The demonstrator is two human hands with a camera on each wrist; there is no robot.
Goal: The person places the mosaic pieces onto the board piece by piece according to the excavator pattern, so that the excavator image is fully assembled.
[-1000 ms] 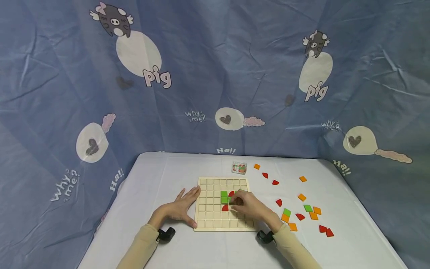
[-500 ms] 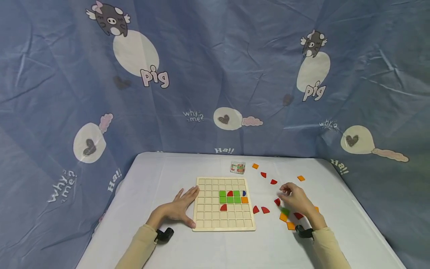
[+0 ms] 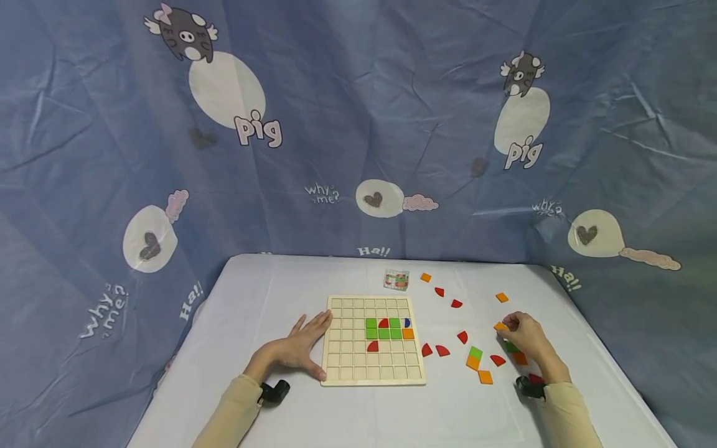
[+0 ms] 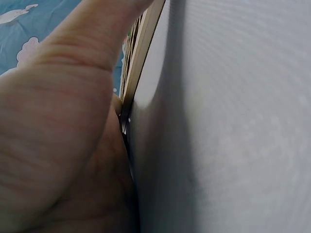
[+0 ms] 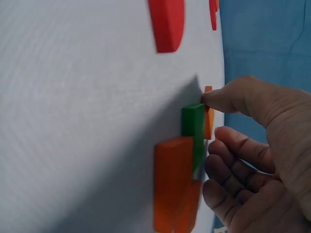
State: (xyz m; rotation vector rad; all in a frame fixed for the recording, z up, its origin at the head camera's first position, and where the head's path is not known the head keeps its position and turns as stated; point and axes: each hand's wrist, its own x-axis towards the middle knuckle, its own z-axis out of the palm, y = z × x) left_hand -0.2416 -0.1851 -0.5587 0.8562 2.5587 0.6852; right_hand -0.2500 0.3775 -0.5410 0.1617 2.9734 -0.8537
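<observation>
A pale wooden grid board (image 3: 353, 361) lies on the white table, with green square tiles (image 3: 372, 328), red quarter-round pieces (image 3: 373, 346), an orange tile (image 3: 408, 334) and a blue half-round piece (image 3: 407, 323) in its cells. My left hand (image 3: 299, 345) rests spread along the board's left edge, fingers at the upper side and thumb near the lower corner. To the right, my right hand (image 3: 526, 339) pinches a loose orange square tile (image 3: 500, 326) with thumb and index finger. In the right wrist view, a green tile (image 5: 194, 131) stands beside that orange tile.
Loose red pieces (image 3: 442, 351) and orange tiles (image 3: 485, 377) lie scattered right of the board. One green tile (image 3: 476, 352) touches an orange tile. Behind the board is a small patterned card (image 3: 396, 280). A blue printed curtain (image 3: 358, 124) hangs beyond the table.
My right hand has left the board and moved right across the loose pieces to the orange tile. My left hand has stayed at the board's left edge.
</observation>
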